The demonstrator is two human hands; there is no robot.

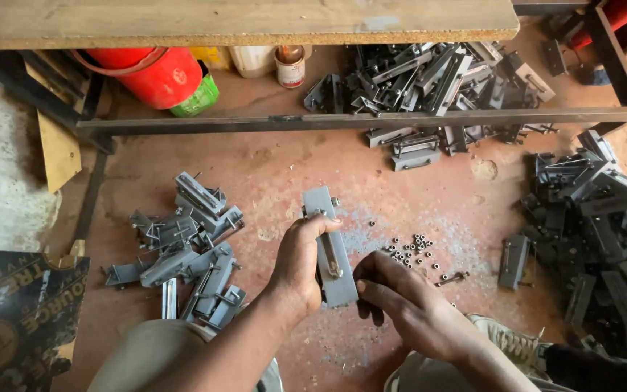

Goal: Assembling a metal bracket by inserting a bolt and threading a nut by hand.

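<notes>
Currently the left hand (300, 261) has its fingers wrapped around a grey metal latch (329, 247), long axis running 12 to 6; the right hand (393, 301) pinches closed at its 6 o'clock end, above the floor (284, 167).

Soft, even daylight fills the scene, with no glare. Beyond the fingers, the wooden bench top (241, 20) casts a dim shadow over the red bucket (155, 74). Focus is sharp throughout; lines bow slightly towards the frame edges.

Bracket pile (186, 250) left of held latch (332, 247), nuts (411, 250) right (floor).
</notes>
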